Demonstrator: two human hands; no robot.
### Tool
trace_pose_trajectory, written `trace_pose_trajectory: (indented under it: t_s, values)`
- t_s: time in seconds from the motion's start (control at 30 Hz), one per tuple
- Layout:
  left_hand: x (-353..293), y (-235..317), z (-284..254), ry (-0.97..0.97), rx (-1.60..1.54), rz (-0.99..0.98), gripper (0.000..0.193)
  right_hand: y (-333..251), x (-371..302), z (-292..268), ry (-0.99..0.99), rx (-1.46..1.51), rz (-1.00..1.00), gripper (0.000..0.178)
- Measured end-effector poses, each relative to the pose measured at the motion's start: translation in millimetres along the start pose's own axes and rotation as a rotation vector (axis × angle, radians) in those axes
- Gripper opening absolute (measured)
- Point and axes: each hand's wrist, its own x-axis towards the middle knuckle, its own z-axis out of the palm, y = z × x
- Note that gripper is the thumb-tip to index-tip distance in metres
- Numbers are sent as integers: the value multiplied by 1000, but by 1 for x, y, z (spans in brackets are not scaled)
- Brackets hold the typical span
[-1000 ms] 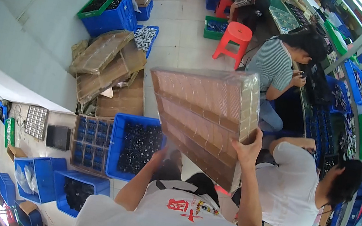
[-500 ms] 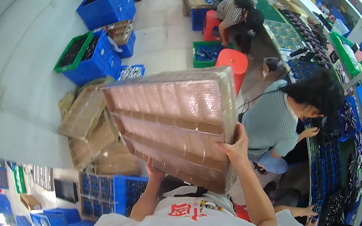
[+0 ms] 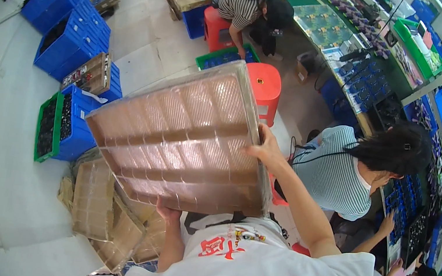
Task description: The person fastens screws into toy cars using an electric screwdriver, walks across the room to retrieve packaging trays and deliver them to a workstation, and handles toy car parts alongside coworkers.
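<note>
Brown cardboard is pinched in the right hand (image 3: 267, 151): the thumb lies on the inner face of the tray (image 3: 192, 135) at its right edge, and the other fingers go behind, mostly out of sight. The left hand (image 3: 168, 211) is at the lower edge; its fingertips are largely hidden, so I cannot tell whether they pinch or only support. The tray is raised in front of the white shirt (image 3: 282, 261), tilted; in view it lies to the lower left of the near stool (image 3: 264, 86) and covers a little of it. My concern is its far left corner: no hand is near, so if the lower support slips, the tray may twist and drop on that side. The tray could also knock the stool, because it hides part of the view ahead. To the right of the stool, and nearer, is a worker (image 3: 332, 178), whom a wide swing might touch. Left of the stool, partly covered, is a green crate (image 3: 226, 59); farther left and lower, a blue crate (image 3: 77, 133) and a cardboard pile (image 3: 95, 198).
</note>
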Motion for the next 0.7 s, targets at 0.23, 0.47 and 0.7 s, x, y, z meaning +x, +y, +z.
trace_pose_trajectory:
  t_s: [0.23,0.47,0.7]
  values:
    - [101,61,100,144,249,-109,64,33,158,-5,41,213,509,59]
    - [191,77,150,561,578,-319,81,124,215,-12,236,328,779,81]
    - [222,84,145,656,615,-276,95,203,261,-22,111,268,837,77]
